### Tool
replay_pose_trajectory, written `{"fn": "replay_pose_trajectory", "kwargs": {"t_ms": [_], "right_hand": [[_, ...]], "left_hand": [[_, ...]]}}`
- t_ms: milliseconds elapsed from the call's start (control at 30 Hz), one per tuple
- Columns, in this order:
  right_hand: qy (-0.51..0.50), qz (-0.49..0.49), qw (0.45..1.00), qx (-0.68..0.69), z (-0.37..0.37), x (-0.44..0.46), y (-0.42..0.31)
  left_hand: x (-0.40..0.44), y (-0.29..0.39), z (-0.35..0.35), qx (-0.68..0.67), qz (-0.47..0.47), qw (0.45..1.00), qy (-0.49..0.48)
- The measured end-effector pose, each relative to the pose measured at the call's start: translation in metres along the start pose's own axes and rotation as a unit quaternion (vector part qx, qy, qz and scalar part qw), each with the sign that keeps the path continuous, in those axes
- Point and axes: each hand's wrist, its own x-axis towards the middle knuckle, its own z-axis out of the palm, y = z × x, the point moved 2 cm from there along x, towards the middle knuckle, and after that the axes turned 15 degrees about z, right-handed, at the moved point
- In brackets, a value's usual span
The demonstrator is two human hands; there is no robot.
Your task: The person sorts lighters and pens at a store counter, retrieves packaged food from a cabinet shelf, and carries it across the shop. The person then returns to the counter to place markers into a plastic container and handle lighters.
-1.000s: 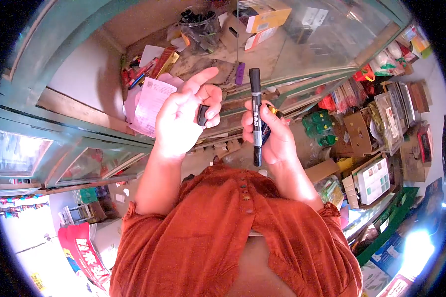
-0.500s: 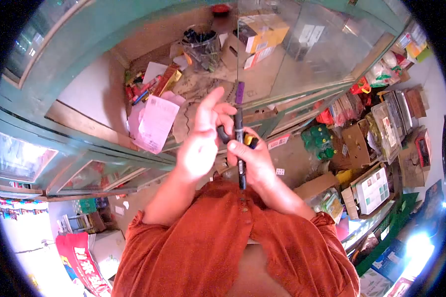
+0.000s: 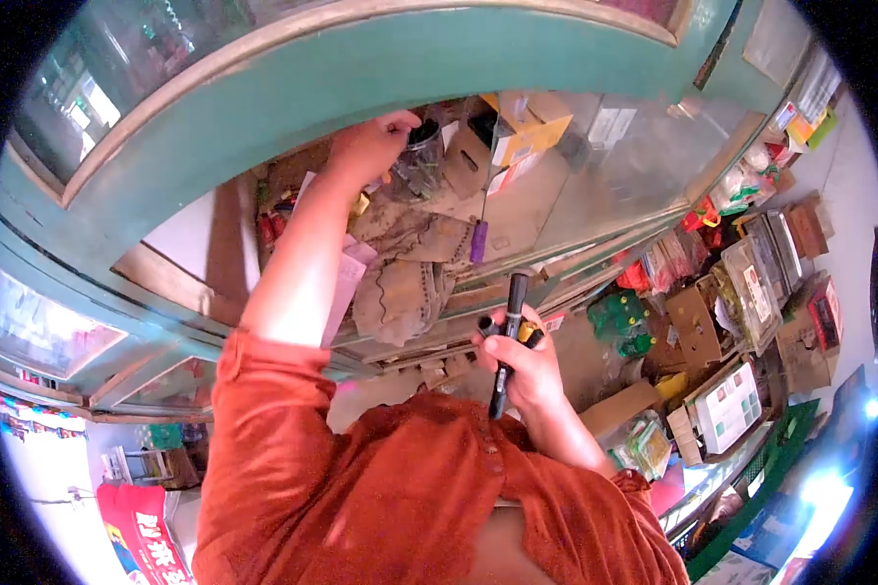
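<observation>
My left hand (image 3: 373,148) reaches into the cabinet beside a clear plastic tub (image 3: 419,174) with black items inside. Its fingers are curled near the tub's rim; what they hold, if anything, is hidden. In front of my chest, my right hand (image 3: 529,363) is closed around several black marker pens (image 3: 513,310). The longest stands nearly upright, and a yellow-and-black end (image 3: 530,333) shows beside the thumb. A purple grip (image 3: 479,242) sits on the edge of the sliding glass pane (image 3: 615,166), apart from both hands.
The green cabinet frame (image 3: 361,63) arches over my left arm. On its shelf are a yellow-and-white carton (image 3: 532,127), pink paper (image 3: 349,278) and a crumpled plastic bag (image 3: 395,302). Green bottles (image 3: 619,317) and cardboard boxes (image 3: 693,322) stand at the right.
My left hand has left the markers and moved forward and left into the cabinet, beside the tub. My right hand has lowered and shifted slightly right, still gripping the markers.
</observation>
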Motion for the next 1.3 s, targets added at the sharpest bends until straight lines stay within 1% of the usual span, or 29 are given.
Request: {"fn": "replay_pose_trajectory", "kwargs": {"t_ms": [33,67,133,167,300,367,400,433,467,500,567,600,633,667,700,767,833,867,900,933,967,1000,1067,1133,1200,1233,1267,1300], "right_hand": [[0.005,-0.001,1.000,-0.009,-0.003,-0.002,0.001],[0.011,-0.004,1.000,-0.018,-0.006,-0.003,0.001],[0.037,-0.007,0.999,-0.024,-0.011,-0.007,-0.004],[0.053,-0.017,0.998,-0.016,-0.013,-0.010,-0.006],[0.081,-0.039,0.996,0.026,-0.022,-0.016,-0.012],[0.090,-0.052,0.994,0.025,-0.027,-0.017,-0.014],[0.092,-0.052,0.994,0.028,-0.028,-0.018,-0.014],[0.093,-0.051,0.994,0.035,-0.029,-0.019,-0.015],[0.093,-0.049,0.994,0.041,-0.030,-0.020,-0.016],[0.085,-0.050,0.994,0.041,-0.032,-0.018,-0.015],[0.068,-0.047,0.996,0.037,-0.033,-0.015,-0.015],[0.054,-0.046,0.997,0.032,-0.032,-0.013,-0.015],[0.051,-0.041,0.997,0.032,-0.030,-0.011,-0.015],[0.050,-0.030,0.998,0.022,-0.028,-0.010,-0.016],[0.050,-0.019,0.998,0.012,-0.025,-0.009,-0.017],[0.038,-0.006,0.999,0.004,-0.019,-0.007,-0.020],[0.017,-0.002,1.000,0.001,-0.016,-0.003,-0.019],[0.014,0.003,1.000,0.002,-0.015,-0.002,-0.019],[0.008,0.006,1.000,-0.004,-0.014,-0.001,-0.020],[0.002,0.009,1.000,-0.009,-0.011,0.000,-0.022],[-0.003,0.012,1.000,-0.008,-0.008,0.001,-0.023],[-0.003,0.015,1.000,-0.007,-0.004,0.001,-0.023],[0.003,-0.001,1.000,-0.011,0.002,0.003,-0.024],[-0.002,-0.007,1.000,-0.024,0.008,0.004,-0.028],[0.023,-0.043,0.996,-0.077,0.014,0.002,-0.030],[0.030,-0.066,0.991,-0.114,0.014,0.001,-0.033],[0.036,-0.065,0.991,-0.111,0.014,0.000,-0.033],[0.042,-0.088,0.984,-0.147,0.014,0.000,-0.034]], "left_hand": [[0.016,-0.018,0.005,0.075,0.007,0.991,-0.107],[0.031,-0.031,0.008,0.073,0.013,0.991,-0.107],[0.049,-0.051,0.023,0.082,0.008,0.962,-0.262],[0.054,-0.060,0.026,0.033,0.016,0.960,-0.277],[0.064,-0.060,0.029,0.048,0.064,0.947,-0.312],[0.062,-0.064,0.015,0.072,0.096,0.966,-0.231],[0.058,-0.063,0.006,0.071,0.096,0.965,-0.234],[0.054,-0.059,-0.013,0.170,0.078,0.974,-0.126],[0.047,-0.054,-0.030,0.265,0.058,0.962,-0.014],[0.039,-0.051,-0.042,0.267,0.056,0.962,-0.015],[0.023,-0.042,-0.064,0.441,0.089,0.890,0.073],[0.016,-0.043,-0.066,0.445,0.086,0.889,0.072],[0.007,-0.047,-0.070,0.233,0.067,0.952,0.185],[-0.003,-0.051,-0.074,0.009,0.044,0.956,0.289],[-0.011,-0.042,-0.077,0.014,0.040,0.956,0.290],[-0.026,-0.001,-0.078,-0.089,-0.003,0.959,0.269],[-0.040,0.041,-0.077,-0.191,-0.044,0.949,0.247],[-0.049,0.050,-0.075,-0.242,-0.065,0.939,0.234],[-0.059,0.052,-0.075,-0.238,-0.069,0.940,0.235],[-0.068,0.053,-0.074,-0.335,-0.028,0.914,0.227],[-0.076,0.055,-0.071,-0.428,0.014,0.877,0.217],[-0.085,0.056,-0.069,-0.426,0.010,0.878,0.217],[-0.101,0.065,-0.061,-0.517,0.007,0.837,0.181],[-0.119,0.081,-0.050,-0.516,-0.014,0.837,0.184],[-0.132,0.093,-0.036,-0.548,-0.024,0.819,0.168],[-0.136,0.100,-0.028,-0.530,-0.025,0.827,0.187],[-0.141,0.108,-0.021,-0.533,-0.029,0.826,0.183],[-0.146,0.116,-0.016,-0.533,-0.047,0.821,0.198]]}}
